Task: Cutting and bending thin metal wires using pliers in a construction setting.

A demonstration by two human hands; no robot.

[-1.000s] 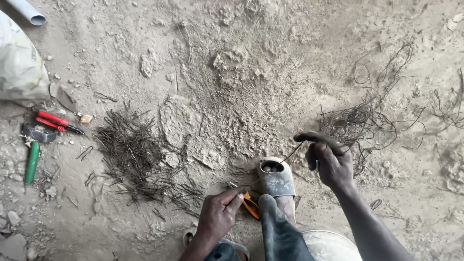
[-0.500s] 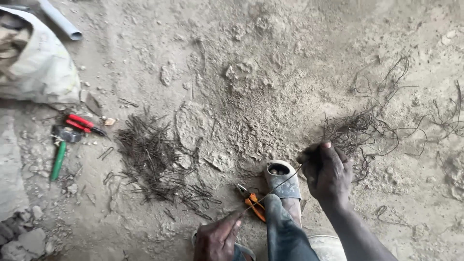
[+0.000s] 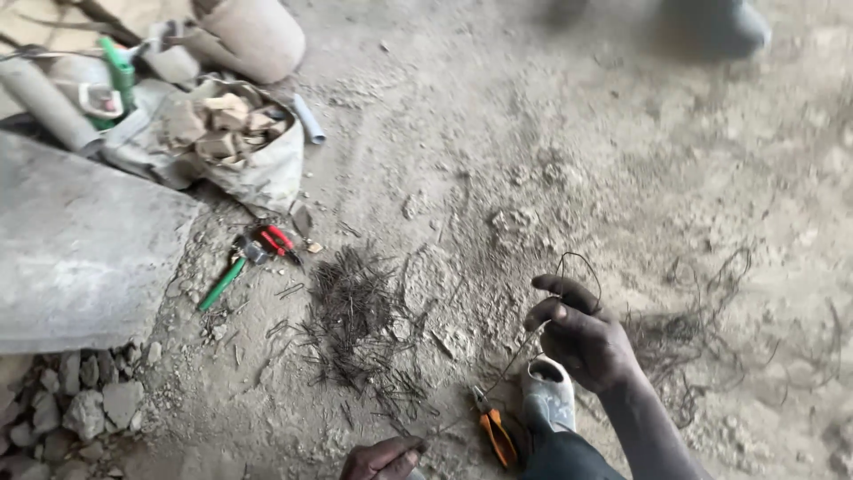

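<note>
My right hand point(image 3: 582, 336) is raised over the dusty ground, its fingers pinched on a thin dark binding wire point(image 3: 579, 260) that loops above the fingers and runs down-left. My left hand point(image 3: 384, 459) sits at the bottom edge, fingers closed on the lower end of that wire. Orange-handled pliers point(image 3: 494, 430) lie on the ground between the hands, beside my grey shoe point(image 3: 547, 398). A pile of short cut wire pieces point(image 3: 354, 313) lies left of the hands. A tangle of loose wire point(image 3: 691, 336) spreads to the right of my right hand.
Red-handled pliers point(image 3: 277, 240) and a green-handled tool point(image 3: 222, 283) lie at the left. A sack of wood blocks point(image 3: 233, 133), pipes and a concrete slab point(image 3: 80, 258) fill the upper left. Rubble point(image 3: 80, 400) sits at lower left. Another person's foot point(image 3: 711, 27) is at the top.
The view has tilted up and right, showing the sack and slab. My right hand lifted the wire higher; my left hand dropped to the bottom edge, holding the wire's end.
</note>
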